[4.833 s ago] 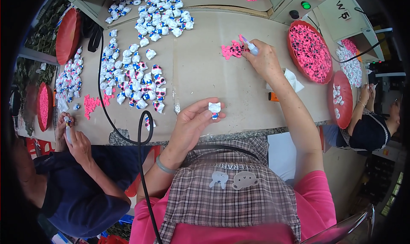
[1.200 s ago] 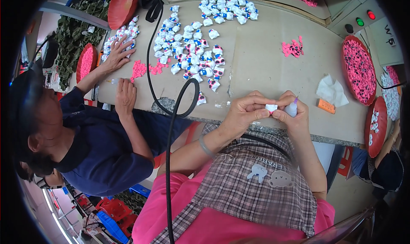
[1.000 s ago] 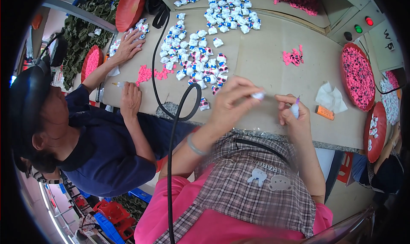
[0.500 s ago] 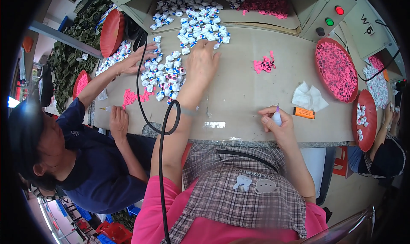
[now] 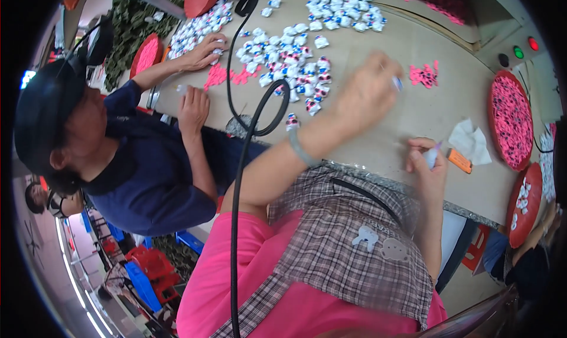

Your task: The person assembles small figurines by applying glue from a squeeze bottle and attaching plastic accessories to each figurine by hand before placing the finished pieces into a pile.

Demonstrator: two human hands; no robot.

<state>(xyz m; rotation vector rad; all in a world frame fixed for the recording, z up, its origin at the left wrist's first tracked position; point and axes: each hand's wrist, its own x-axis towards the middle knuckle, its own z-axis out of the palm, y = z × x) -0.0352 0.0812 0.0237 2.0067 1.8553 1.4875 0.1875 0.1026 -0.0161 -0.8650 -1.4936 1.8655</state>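
My left hand (image 5: 371, 93), smeared by motion, is raised over the middle of the table with its fingers closed. At its fingertips shows a small white-and-blue figure piece (image 5: 397, 84). Just beyond lies a little heap of pink pieces with dark spots (image 5: 423, 76). Near the table's front edge, my right hand (image 5: 426, 166) is wrapped round a small whitish squeeze bottle (image 5: 431, 156) whose thin purple tip points up. Left of my left hand, many white-and-blue figures (image 5: 283, 57) lie spread out, some with pink and dark parts on them.
A black cable (image 5: 235, 220) hangs in front. To the right are a white tissue (image 5: 471, 140), an orange box (image 5: 459, 161), a red tray of pink pieces (image 5: 493, 116) and another red tray (image 5: 512, 231). At left a co-worker (image 5: 136, 155) handles similar pieces.
My left hand has drawn back from the far pile of figures, moving right and nearer with a figure piece. The view has turned to the right. My right hand still holds the bottle.
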